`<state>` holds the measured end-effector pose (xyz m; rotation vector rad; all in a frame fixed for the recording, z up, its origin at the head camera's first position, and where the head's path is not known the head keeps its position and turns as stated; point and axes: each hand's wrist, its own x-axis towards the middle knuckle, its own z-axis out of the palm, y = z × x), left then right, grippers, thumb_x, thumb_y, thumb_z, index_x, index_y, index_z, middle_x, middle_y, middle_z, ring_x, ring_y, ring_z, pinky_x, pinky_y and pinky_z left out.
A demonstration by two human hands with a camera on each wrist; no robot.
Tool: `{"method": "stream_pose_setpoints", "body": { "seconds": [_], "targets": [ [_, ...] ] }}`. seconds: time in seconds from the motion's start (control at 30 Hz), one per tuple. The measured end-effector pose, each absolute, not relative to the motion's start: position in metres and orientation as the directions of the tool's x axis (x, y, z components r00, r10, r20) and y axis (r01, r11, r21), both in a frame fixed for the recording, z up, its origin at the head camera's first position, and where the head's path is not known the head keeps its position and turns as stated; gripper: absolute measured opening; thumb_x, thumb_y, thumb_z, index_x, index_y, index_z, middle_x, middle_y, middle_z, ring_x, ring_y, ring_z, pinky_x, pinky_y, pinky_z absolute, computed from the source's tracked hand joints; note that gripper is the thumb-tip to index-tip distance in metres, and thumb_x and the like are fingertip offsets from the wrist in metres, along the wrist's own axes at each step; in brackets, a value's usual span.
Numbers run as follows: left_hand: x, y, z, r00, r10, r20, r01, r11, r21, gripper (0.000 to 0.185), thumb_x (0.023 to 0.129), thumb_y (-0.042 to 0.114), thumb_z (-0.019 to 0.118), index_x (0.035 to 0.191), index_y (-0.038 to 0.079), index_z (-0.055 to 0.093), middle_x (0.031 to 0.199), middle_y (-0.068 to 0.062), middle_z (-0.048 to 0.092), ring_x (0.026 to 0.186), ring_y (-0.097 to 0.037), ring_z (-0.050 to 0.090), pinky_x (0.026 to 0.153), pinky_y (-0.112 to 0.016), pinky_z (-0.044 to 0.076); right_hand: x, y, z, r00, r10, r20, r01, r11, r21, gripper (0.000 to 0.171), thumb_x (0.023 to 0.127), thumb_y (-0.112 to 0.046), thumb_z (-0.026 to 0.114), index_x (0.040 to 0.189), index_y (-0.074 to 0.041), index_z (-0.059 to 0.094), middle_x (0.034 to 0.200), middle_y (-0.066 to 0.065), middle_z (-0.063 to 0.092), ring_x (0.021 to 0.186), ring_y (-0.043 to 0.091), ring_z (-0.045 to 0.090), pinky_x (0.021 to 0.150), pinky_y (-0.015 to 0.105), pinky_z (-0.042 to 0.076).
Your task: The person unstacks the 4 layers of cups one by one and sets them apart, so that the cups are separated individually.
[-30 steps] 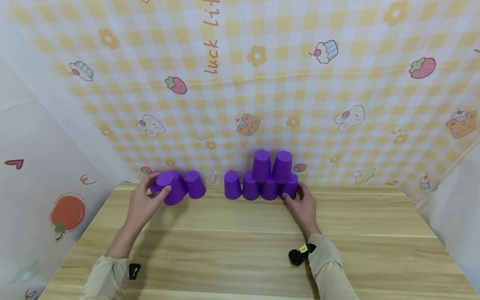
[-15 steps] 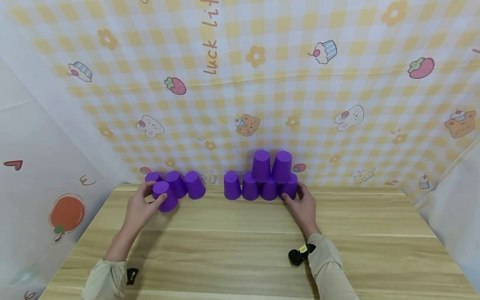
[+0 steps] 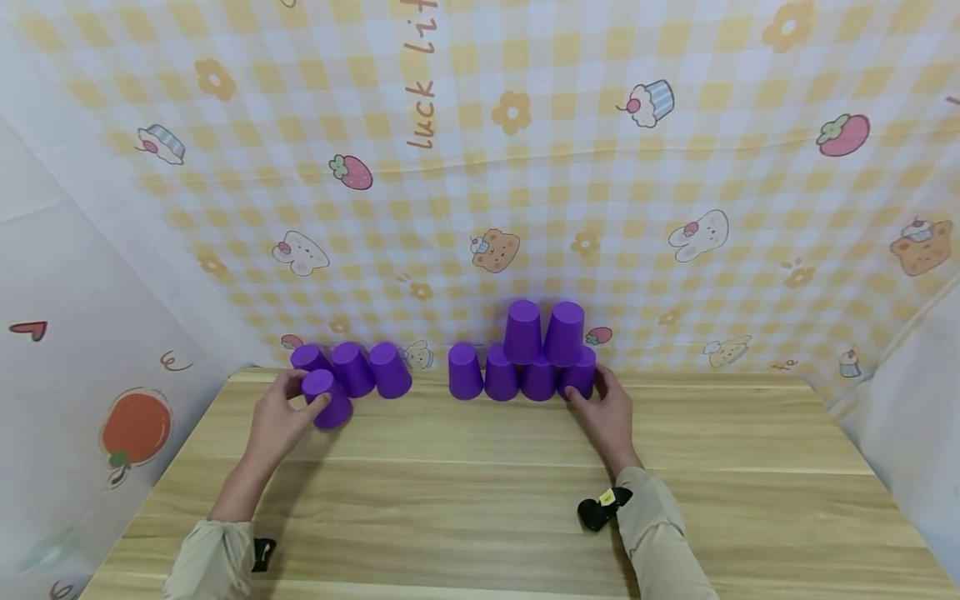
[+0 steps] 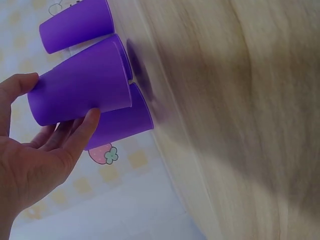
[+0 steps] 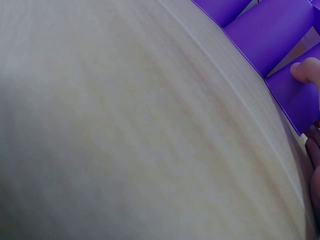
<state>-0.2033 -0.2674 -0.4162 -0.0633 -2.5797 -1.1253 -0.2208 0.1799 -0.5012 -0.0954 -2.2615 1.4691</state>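
My left hand [image 3: 277, 421] pinches an upside-down purple cup [image 3: 333, 410] between thumb and fingers, in front of the left-hand cups. In the left wrist view that cup [image 4: 82, 82] is slightly tilted, and a shadow lies on the table beside its rim. Behind it stand a partly hidden cup [image 3: 307, 356], a middle cup [image 3: 356, 373] and a right one [image 3: 392, 372], all upside down. My right hand [image 3: 609, 417] grips the rightmost bottom cup [image 3: 583, 367] of another row; its thumb presses the front in the right wrist view.
That right row also has a separate-looking left cup [image 3: 466, 375] and two middle cups [image 3: 502, 377]. Two upper cups [image 3: 522, 333] sit across its right part. A checked cloth [image 3: 450, 208] hangs right behind the wooden table [image 3: 450, 500].
My left hand has drawn its cup down and nearer to me, slightly left, so the cups behind show more. The right hand and the row it touches stay put.
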Motion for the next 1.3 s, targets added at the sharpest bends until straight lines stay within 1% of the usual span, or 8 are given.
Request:
{"method": "stream_pose_setpoints", "body": {
  "seconds": [0.27, 0.4, 0.63, 0.9, 0.97, 1.2, 1.3],
  "targets": [
    [-0.205, -0.273, -0.421, -0.949, -0.107, 0.295, 0.143, 0.689, 0.711, 0.044, 0.074, 0.018, 0.066, 0.106, -0.004, 0.045, 0.097, -0.026, 0.055, 0.091, -0.035, 0.052, 0.080, -0.048, 0.038, -0.221, 0.180, -0.502, -0.903, 0.284, 0.323, -0.181, 0.431, -0.884, 0.059, 0.069, -0.027, 0.071, 0.118, -0.008, 0.047, 0.115, 0.010, 0.051, 0.108, 0.022, 0.046, 0.091, 0.030, 0.037],
    [-0.205, -0.279, -0.421, -0.952, -0.130, 0.278, 0.112, 0.697, 0.709, 0.047, 0.075, 0.020, 0.065, 0.109, -0.005, 0.044, 0.098, -0.027, 0.055, 0.092, -0.036, 0.052, 0.079, -0.046, 0.038, -0.221, 0.180, -0.501, -0.903, 0.288, 0.318, -0.179, 0.422, -0.889, 0.059, 0.069, -0.026, 0.072, 0.118, -0.008, 0.046, 0.115, 0.010, 0.051, 0.108, 0.021, 0.046, 0.092, 0.030, 0.037],
    [-0.206, -0.290, -0.419, -0.953, -0.198, 0.230, 0.019, 0.716, 0.697, 0.048, 0.077, 0.022, 0.062, 0.110, -0.007, 0.043, 0.103, -0.028, 0.051, 0.093, -0.037, 0.050, 0.077, -0.045, 0.042, -0.220, 0.180, -0.500, -0.909, 0.290, 0.301, -0.161, 0.421, -0.892, 0.059, 0.068, -0.029, 0.071, 0.119, -0.010, 0.046, 0.116, 0.008, 0.051, 0.109, 0.020, 0.046, 0.092, 0.030, 0.037],
    [-0.209, -0.304, -0.416, -0.932, -0.314, 0.178, -0.105, 0.708, 0.698, 0.050, 0.078, 0.024, 0.060, 0.111, -0.008, 0.040, 0.104, -0.028, 0.050, 0.092, -0.037, 0.050, 0.074, -0.041, 0.042, -0.221, 0.180, -0.501, -0.903, 0.290, 0.317, -0.177, 0.421, -0.890, 0.059, 0.068, -0.024, 0.072, 0.118, -0.008, 0.047, 0.115, 0.010, 0.051, 0.108, 0.020, 0.046, 0.092, 0.029, 0.037],
    [-0.211, -0.307, -0.416, -0.924, -0.342, 0.174, -0.125, 0.697, 0.706, 0.050, 0.078, 0.024, 0.060, 0.111, -0.008, 0.040, 0.104, -0.028, 0.049, 0.092, -0.037, 0.050, 0.074, -0.040, 0.042, -0.221, 0.180, -0.501, -0.903, 0.288, 0.318, -0.177, 0.425, -0.888, 0.059, 0.068, -0.025, 0.072, 0.119, -0.008, 0.046, 0.115, 0.010, 0.051, 0.108, 0.020, 0.046, 0.092, 0.028, 0.037],
    [-0.220, -0.318, -0.421, -0.901, -0.386, 0.197, -0.129, 0.674, 0.728, 0.049, 0.077, 0.022, 0.059, 0.113, -0.007, 0.041, 0.103, -0.025, 0.050, 0.091, -0.032, 0.050, 0.067, -0.024, 0.040, -0.221, 0.180, -0.501, -0.903, 0.285, 0.321, -0.181, 0.425, -0.887, 0.059, 0.068, -0.026, 0.072, 0.118, -0.007, 0.047, 0.115, 0.011, 0.051, 0.108, 0.022, 0.046, 0.092, 0.030, 0.037],
    [-0.223, -0.319, -0.420, -0.898, -0.402, 0.176, -0.147, 0.654, 0.742, 0.051, 0.078, 0.024, 0.058, 0.115, -0.006, 0.039, 0.106, -0.024, 0.049, 0.093, -0.030, 0.049, 0.066, -0.022, 0.040, -0.222, 0.180, -0.502, -0.903, 0.285, 0.322, -0.182, 0.425, -0.887, 0.059, 0.068, -0.026, 0.072, 0.118, -0.007, 0.047, 0.115, 0.011, 0.051, 0.108, 0.022, 0.046, 0.092, 0.030, 0.037]
  ]
}}
